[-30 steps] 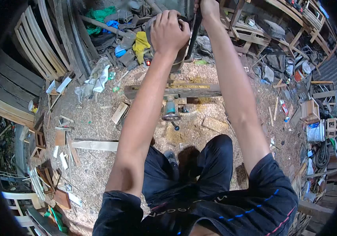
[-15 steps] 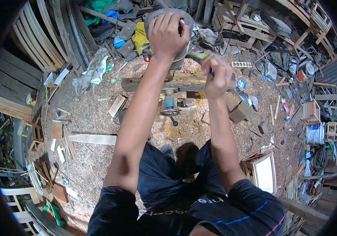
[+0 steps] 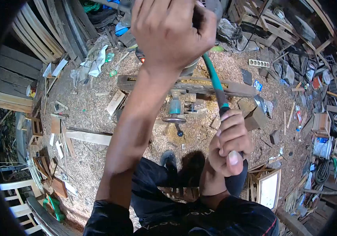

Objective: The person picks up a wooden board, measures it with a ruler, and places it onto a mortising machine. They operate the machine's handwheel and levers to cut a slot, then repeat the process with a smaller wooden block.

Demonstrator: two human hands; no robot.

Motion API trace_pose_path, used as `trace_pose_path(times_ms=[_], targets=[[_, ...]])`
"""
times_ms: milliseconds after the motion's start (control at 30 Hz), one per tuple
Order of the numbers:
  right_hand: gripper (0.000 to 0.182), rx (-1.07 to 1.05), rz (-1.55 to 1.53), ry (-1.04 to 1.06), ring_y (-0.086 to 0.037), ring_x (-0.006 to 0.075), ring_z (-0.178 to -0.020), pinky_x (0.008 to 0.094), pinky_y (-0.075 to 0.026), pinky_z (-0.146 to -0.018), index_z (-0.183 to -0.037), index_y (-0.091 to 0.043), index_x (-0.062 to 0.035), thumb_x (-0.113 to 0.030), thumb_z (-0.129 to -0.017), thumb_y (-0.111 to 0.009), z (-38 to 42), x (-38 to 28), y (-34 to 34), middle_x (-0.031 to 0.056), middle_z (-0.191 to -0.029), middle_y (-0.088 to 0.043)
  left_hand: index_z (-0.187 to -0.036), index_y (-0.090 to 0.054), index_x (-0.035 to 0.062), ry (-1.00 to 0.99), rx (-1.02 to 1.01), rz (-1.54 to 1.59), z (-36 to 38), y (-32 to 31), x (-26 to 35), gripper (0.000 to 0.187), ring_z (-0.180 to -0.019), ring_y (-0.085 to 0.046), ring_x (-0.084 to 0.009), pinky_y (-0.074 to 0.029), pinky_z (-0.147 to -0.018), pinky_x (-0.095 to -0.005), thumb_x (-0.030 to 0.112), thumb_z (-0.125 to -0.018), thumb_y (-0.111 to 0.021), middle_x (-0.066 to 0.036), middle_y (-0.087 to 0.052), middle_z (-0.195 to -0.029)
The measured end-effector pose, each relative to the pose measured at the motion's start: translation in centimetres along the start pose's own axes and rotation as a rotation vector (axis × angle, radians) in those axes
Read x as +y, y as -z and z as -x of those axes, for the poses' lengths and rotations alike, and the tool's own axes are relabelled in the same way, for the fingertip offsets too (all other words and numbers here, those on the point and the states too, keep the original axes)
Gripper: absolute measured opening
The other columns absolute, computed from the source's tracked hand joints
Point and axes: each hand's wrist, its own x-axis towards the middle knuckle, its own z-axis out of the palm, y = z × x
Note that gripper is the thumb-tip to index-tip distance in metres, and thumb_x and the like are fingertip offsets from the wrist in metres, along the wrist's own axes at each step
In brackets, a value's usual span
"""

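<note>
My left hand (image 3: 172, 33) looms large at the top, its fingers bent over the grey machine head (image 3: 215, 8); their tips are cut off by the frame edge. Low on the right, my right hand (image 3: 232, 143) is wrapped around the dark grip of a green lever (image 3: 214, 76), thumb toward me. The lever slants up to the machine, where my left hand hides its upper end. Under the head lies a wooden beam (image 3: 241, 89) with slots cut in its upper side. A handwheel (image 3: 174, 119) and a ball-ended crank (image 3: 180, 133) stick out on my side.
Wood shavings (image 3: 93, 153) cover the floor. Offcuts such as a wood block (image 3: 116, 101) and a larger block (image 3: 256, 118) lie around the machine. A framed panel (image 3: 269, 188) stands at lower right. Long boards (image 3: 38, 35) lean at upper left, and a power strip (image 3: 259, 63) lies at right.
My right hand has come down toward my body with the lever, now seen along its length. My left hand stays on the machine head but appears larger and nearer. The view has shifted slightly.
</note>
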Motion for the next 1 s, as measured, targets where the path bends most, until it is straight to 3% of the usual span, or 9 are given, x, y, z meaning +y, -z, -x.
trace_pose_path(times_ms=[233, 467, 533, 600, 667, 733, 933, 967, 1000], targets=[[0.038, -0.102, 0.113, -0.058, -0.046, 0.0189, -0.060, 0.0320, -0.038, -0.061, -0.059, -0.046, -0.0050, -0.034, -0.081, -0.057, -1.8, -0.6, -0.1, 0.0066, -0.063, -0.051, -0.081, -0.064, 0.0118, 0.088, -0.072, -0.148, 0.0, 0.1, -0.2, 0.017, -0.078, -0.063, -0.0230, -0.046, -0.071, -0.0337, 0.008, -0.064, -0.059, -0.003, -0.066, -0.083], [0.020, -0.003, 0.038, -0.008, -0.040, 0.0082, -0.065, 0.0239, -0.032, -0.057, -0.090, -0.057, -0.0029, -0.022, -0.095, -0.050, -10.8, 1.4, -3.4, 0.0024, -0.077, -0.051, -0.082, -0.063, 0.0128, 0.090, -0.077, -0.147, -1.9, 0.3, 0.3, 0.017, -0.082, -0.063, -0.0235, -0.046, -0.072, -0.0342, 0.010, -0.065, -0.060, -0.002, -0.066, -0.088], [0.031, 0.005, 0.117, 0.041, -0.056, 0.0174, -0.072, 0.0294, -0.044, -0.065, -0.104, -0.061, -0.0001, -0.028, -0.094, -0.054, -15.6, 2.6, -4.8, 0.0100, -0.086, -0.062, -0.084, -0.065, 0.0139, 0.076, -0.082, -0.129, -2.6, 0.4, 0.2, 0.020, -0.085, -0.063, -0.0231, -0.048, -0.074, -0.0344, 0.011, -0.066, -0.060, -0.002, -0.066, -0.091], [0.047, -0.015, 0.240, -0.028, -0.055, 0.0190, -0.079, 0.0331, -0.044, -0.072, -0.114, -0.058, 0.0042, -0.039, -0.098, -0.049, -20.2, 3.7, -6.2, 0.0115, -0.092, -0.064, -0.085, -0.065, 0.0143, 0.048, -0.061, -0.130, -3.5, 0.4, 0.1, 0.020, -0.086, -0.064, -0.0230, -0.049, -0.076, -0.0346, 0.011, -0.066, -0.060, -0.002, -0.067, -0.092], [0.038, -0.088, 0.317, -0.241, -0.059, 0.0268, -0.089, 0.0361, -0.045, -0.079, -0.127, -0.049, 0.0042, -0.022, -0.099, -0.048, -24.5, 6.2, -6.4, 0.0166, -0.106, -0.064, -0.082, -0.065, 0.0138, 0.038, -0.049, -0.131, -4.0, 0.0, -0.1, 0.017, -0.085, -0.063, -0.0227, -0.048, -0.077, -0.0359, 0.014, -0.066, -0.059, -0.002, -0.065, -0.090], [0.042, -0.061, 0.517, 0.143, -0.059, 0.0328, -0.105, 0.0370, -0.045, -0.089, -0.128, -0.049, 0.0046, -0.025, -0.099, -0.047, -27.5, 12.0, -6.1, 0.0213, -0.115, -0.062, -0.084, -0.066, 0.0147, 0.052, -0.073, -0.132, -4.7, 0.3, 0.1, 0.019, -0.087, -0.064, -0.0235, -0.051, -0.077, -0.0358, 0.011, -0.066, -0.060, -0.002, -0.067, -0.092], [0.055, -0.294, 0.694, -0.172, -0.045, 0.0345, -0.129, 0.0366, -0.036, -0.105, -0.136, -0.044, 0.0031, -0.032, -0.095, -0.052, -28.7, 21.6, -1.3, 0.0245, -0.133, -0.052, -0.090, -0.067, 0.0112, 0.079, -0.074, -0.010, -5.8, 1.6, 0.9, 0.019, -0.092, -0.063, -0.0272, -0.050, -0.083, -0.0369, 0.011, -0.073, -0.060, -0.006, -0.067, -0.097], [0.057, -0.348, 0.720, -0.175, -0.046, 0.0358, -0.128, 0.0375, -0.035, -0.107, -0.137, -0.042, 0.0029, -0.033, -0.095, -0.052, -27.5, 22.1, -0.1, 0.0251, -0.131, -0.053, -0.094, -0.067, 0.0104, 0.106, -0.096, 0.031, -5.5, 2.0, 0.6, 0.021, -0.096, -0.063, -0.0285, -0.049, -0.086, -0.0377, 0.010, -0.075, -0.059, -0.007, -0.066, -0.100], [0.040, -0.324, 0.678, -0.003, -0.064, 0.0308, -0.098, 0.0367, -0.049, -0.084, -0.120, -0.057, 0.0022, -0.028, -0.094, -0.054, -25.5, 23.5, 0.8, 0.0203, -0.108, -0.066, -0.101, -0.065, 0.0092, 0.102, -0.073, 0.085, -5.1, 2.5, 0.4, 0.024, -0.102, -0.060, -0.0299, -0.046, -0.090, -0.0387, 0.011, -0.078, -0.058, -0.010, -0.064, -0.106]])
